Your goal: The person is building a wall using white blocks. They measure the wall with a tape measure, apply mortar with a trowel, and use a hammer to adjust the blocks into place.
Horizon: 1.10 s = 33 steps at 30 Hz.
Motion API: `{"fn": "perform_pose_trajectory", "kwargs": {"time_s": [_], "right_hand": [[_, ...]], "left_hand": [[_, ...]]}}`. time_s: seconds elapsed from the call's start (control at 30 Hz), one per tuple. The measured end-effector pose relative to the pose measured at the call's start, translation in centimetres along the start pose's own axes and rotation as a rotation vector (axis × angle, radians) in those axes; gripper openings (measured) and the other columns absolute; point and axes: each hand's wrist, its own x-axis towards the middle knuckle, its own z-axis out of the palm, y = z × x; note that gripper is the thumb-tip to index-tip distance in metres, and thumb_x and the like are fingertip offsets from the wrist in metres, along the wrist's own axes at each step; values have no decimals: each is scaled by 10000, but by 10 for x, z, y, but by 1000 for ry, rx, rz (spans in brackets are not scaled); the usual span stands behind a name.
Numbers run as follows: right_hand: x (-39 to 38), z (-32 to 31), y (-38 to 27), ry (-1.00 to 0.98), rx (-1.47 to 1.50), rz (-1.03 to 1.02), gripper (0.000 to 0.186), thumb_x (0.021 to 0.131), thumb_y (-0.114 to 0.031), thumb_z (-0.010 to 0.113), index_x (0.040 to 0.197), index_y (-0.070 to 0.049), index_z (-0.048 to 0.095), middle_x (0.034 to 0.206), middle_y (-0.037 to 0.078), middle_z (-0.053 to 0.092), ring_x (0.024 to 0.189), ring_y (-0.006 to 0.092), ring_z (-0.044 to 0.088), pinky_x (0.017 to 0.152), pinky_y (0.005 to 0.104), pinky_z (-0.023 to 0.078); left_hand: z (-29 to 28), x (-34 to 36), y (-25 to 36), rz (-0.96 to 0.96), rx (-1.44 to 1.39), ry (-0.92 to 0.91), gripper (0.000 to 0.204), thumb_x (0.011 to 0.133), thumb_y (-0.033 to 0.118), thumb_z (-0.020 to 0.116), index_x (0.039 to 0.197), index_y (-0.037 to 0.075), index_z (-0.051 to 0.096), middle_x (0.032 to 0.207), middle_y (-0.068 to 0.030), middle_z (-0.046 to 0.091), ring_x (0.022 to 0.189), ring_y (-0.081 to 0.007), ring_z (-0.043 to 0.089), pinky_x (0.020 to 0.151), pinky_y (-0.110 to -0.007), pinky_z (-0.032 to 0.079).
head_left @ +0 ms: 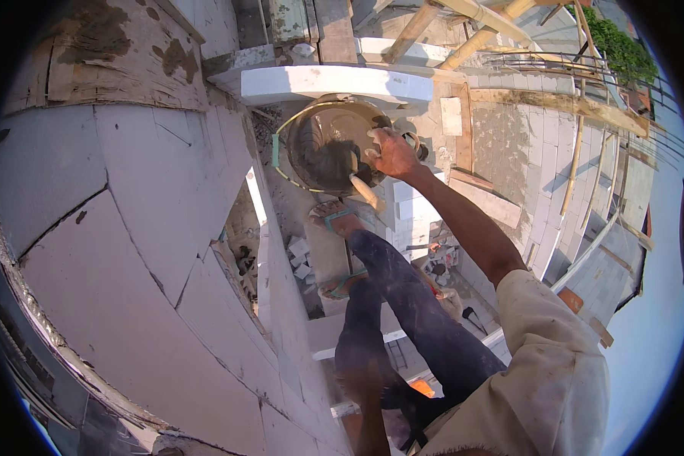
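A round black bucket point(296, 144) of wet grey mortar point(349, 125) stands on a plank ahead of my feet. My right hand point(394, 154) reaches to its right rim, with whitish, mortar-smeared fingers bent over the edge. A trowel point(366, 193) leans in the bucket, its wooden handle sticking out over the near rim, just below that hand and apart from it. Low in the picture, my left hand point(361, 384) hangs by my knee; its fingers are blurred and dark. A yellowish hose or cord point(286, 125) with a green piece curves around the bucket's left side.
A white block wall point(159, 251) rises close on my left. Beyond the bucket lies a long white block point(334, 82). Bamboo poles point(494, 23) and boards stand at the far right. My sandalled feet point(338, 214) are on a narrow plank high above rubble point(300, 254) and a lower floor.
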Motion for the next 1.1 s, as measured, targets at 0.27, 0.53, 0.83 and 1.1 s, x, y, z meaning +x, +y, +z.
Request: {"fn": "perform_pose_trajectory", "kwargs": {"time_s": [0.27,0.53,0.83,1.1], "right_hand": [[170,-28,50,3,-595,-205,1169,743,-157,858,1661,-139,135,1550,235,442,1411,421,470,1151,515,423],[210,-25,91,-121,-493,-280,804,749,-87,761,1455,-51,377,1302,237,625,1060,440,684,864,519,564],[206,-123,-50,-186,-537,-197,411,768,-74,673,1144,-15,519,1109,212,679,982,437,700,803,525,566],[79,-287,-107,-31,-490,-277,803,647,-140,830,1373,-64,494,1186,185,664,1033,409,696,860,509,569]], "left_hand": [[12,15,-13,-60,23,46,1312,744,682,811,1559,-113,159,1464,-311,446,1369,-472,489,1150,-536,412],[29,26,-42,-8,58,23,1404,772,858,640,1568,-181,132,1609,-417,234,1514,-488,299,1212,-581,321],[-4,12,-32,35,-199,-51,1338,735,660,837,1583,-89,123,1514,-359,368,1468,-524,339,1180,-586,350],[-46,-18,2,447,-696,208,908,975,564,651,1550,-59,326,1543,-338,389,1448,-487,381,1181,-521,355]]}}
